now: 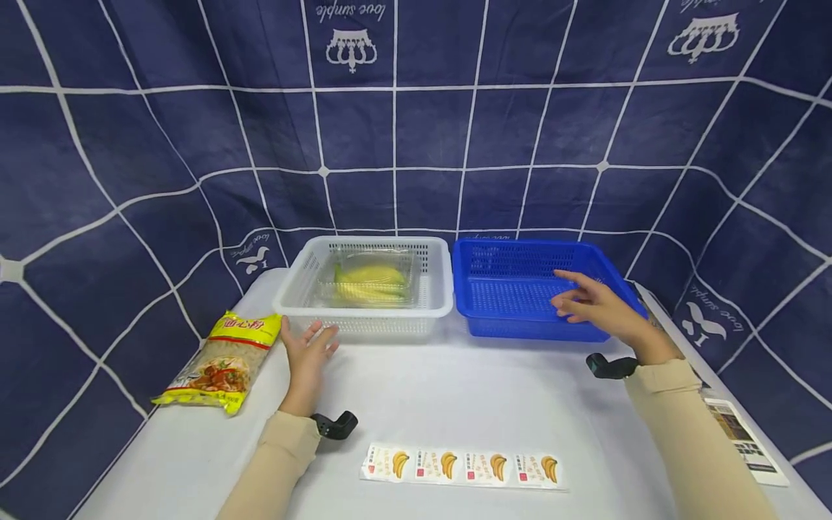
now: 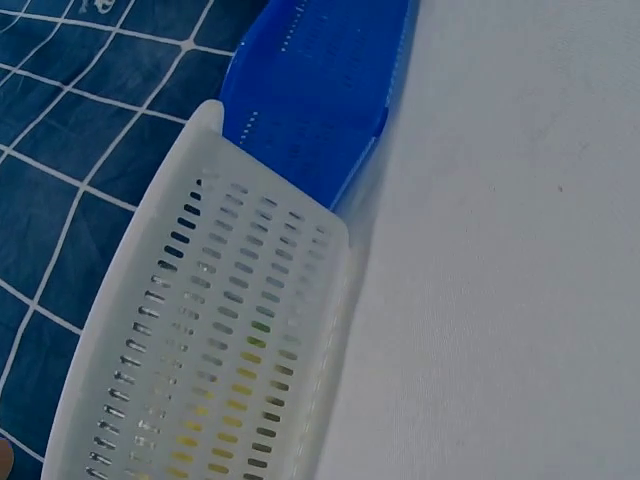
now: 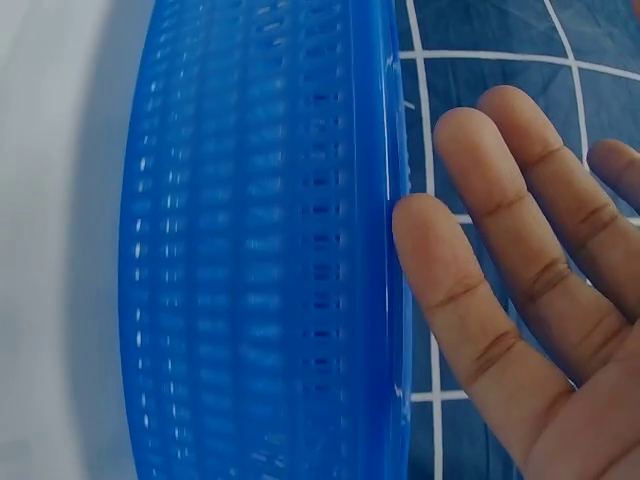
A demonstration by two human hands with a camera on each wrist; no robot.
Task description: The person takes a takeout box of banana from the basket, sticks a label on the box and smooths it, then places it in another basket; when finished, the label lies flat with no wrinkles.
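My left hand (image 1: 308, 355) is at the front left corner of the white basket (image 1: 364, 313), fingers spread and holding nothing. I cannot tell whether it touches the rim. Only a sliver of a fingertip (image 2: 5, 458) shows in the left wrist view. Inside that basket lies a clear plastic box (image 1: 328, 285) with something yellow and green (image 1: 370, 278) in it, seen blurred through the plastic. Over the right part of the blue basket (image 1: 503, 326) my right hand (image 1: 601, 310) hovers with nothing in it. In the right wrist view its fingers (image 3: 485, 190) are extended beside the basket's rim.
A yellow-edged food packet (image 1: 224, 361) lies left of my left hand. Near the front, a strip of banana-printed labels (image 1: 463, 468) lies flat on the white table (image 1: 481, 404). Printed paper (image 1: 747, 440) lies by the right edge. Dark blue curtain (image 1: 429, 130) hangs behind the baskets.
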